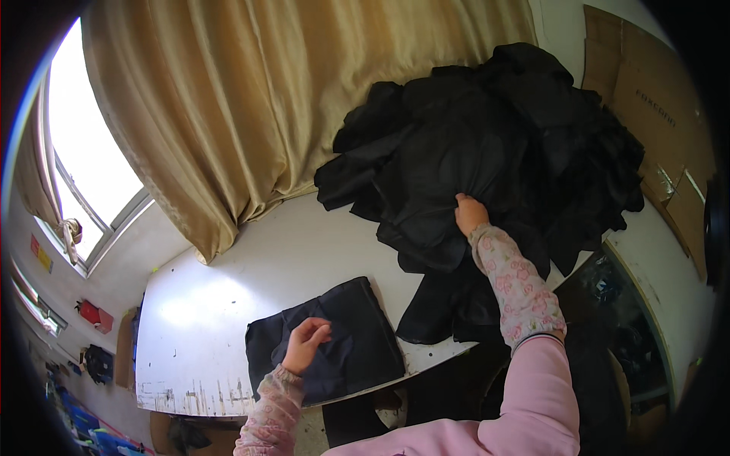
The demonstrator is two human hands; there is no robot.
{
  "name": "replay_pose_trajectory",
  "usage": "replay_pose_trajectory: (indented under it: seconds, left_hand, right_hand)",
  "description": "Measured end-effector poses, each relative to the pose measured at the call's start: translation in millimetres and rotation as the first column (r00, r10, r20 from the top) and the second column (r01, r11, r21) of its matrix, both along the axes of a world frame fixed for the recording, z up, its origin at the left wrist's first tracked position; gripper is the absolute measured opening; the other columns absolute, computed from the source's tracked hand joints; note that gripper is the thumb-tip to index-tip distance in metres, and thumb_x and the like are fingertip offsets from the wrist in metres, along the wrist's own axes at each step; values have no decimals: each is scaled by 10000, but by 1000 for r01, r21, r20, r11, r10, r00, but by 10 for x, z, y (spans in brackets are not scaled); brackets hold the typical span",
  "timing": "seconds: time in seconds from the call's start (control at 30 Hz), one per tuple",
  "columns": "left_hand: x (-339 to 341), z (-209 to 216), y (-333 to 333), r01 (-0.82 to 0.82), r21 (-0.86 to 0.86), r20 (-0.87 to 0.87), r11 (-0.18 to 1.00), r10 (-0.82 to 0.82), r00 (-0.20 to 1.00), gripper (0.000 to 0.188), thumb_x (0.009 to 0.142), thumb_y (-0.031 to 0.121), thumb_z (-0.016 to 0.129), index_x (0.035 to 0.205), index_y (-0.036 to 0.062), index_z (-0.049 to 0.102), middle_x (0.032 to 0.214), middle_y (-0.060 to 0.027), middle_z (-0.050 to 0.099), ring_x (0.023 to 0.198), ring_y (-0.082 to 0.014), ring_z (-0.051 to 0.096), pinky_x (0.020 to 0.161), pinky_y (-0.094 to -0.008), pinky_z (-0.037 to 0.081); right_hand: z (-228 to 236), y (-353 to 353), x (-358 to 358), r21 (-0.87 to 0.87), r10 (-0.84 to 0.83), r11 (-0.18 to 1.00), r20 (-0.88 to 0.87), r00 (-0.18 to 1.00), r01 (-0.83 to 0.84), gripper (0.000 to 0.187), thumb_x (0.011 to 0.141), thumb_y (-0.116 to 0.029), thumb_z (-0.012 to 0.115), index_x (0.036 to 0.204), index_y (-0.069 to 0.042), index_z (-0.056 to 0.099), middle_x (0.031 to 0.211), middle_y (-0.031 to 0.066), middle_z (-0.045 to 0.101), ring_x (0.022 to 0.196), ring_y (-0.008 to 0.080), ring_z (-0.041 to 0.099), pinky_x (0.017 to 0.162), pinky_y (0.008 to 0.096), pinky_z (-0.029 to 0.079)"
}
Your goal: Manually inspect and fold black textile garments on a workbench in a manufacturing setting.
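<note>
My right hand (471,214) reaches forward to a large heap of black cloth pieces (449,144) on the table. Its fingers are closed on a piece of black cloth, and creases run out from where they pinch it. Nearer to me, a squarish black cloth piece (353,342) lies flat at the table's front edge. Just over this piece hovers my left hand (306,346), its fingers loosely curled and holding nothing that I can see. Both forearms wear pale flowered sleeve covers.
The white table (205,327) has a worn, stained front edge. A gold curtain (251,114) hangs behind it, with a bright window (87,144) at the left. Large cardboard sheets (654,114) stand at the right. Black cloth (441,311) spills from the heap towards the front edge.
</note>
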State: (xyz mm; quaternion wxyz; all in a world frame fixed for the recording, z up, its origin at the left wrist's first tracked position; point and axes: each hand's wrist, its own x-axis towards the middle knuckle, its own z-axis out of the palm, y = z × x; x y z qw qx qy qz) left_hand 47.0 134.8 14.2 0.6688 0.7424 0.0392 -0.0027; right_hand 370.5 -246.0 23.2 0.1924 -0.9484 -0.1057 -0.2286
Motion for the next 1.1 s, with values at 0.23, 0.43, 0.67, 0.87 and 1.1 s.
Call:
replay_pose_trajectory:
  seconds: [0.23,0.43,0.67,0.87,1.1]
  left_hand:
    - [992,139,-980,-106,-763,-269,637,-164,949,527,953,444,496,1295,44,513,1100,-124,631,1044,-249,605,956,-382,450]
    - [1199,-104,-844,-87,-741,-172,666,-63,983,323,875,54,610,1196,24,582,1139,-109,650,1029,-263,635,920,-398,505]
    - [931,201,-798,15,-754,-73,657,-106,992,321,892,44,586,1210,5,570,1152,-127,640,1049,-260,627,938,-400,502]
    - [787,321,-655,-717,383,725,582,292,624,771,761,237,777,1376,6,373,1428,-244,354,1305,-377,393,1055,-479,347]
    - [368,913,-1710,-192,732,559,653,-415,718,861,701,130,751,1425,9,301,1464,-258,281,1352,-417,304,1106,-469,246]
  right_hand:
    - [-32,938,-2009,558,691,617,-48,721,-555,317,786,-169,692,1058,-34,600,942,180,660,872,361,637,766,396,510]
    - [393,521,-2448,680,897,395,-138,421,-618,229,820,-154,687,1023,-54,653,829,95,696,762,208,679,671,294,511]
    - [-350,-725,-1524,729,276,683,-303,912,36,662,836,-189,714,1348,29,355,1203,190,576,1002,239,618,830,305,496]
    - [230,-165,-1918,957,702,278,-262,662,85,381,835,-128,707,1144,40,563,1038,104,656,925,189,647,787,296,535]
    - [839,460,-2220,943,875,-264,146,461,203,265,894,-225,659,1112,-90,595,1009,8,643,836,105,608,724,276,501]
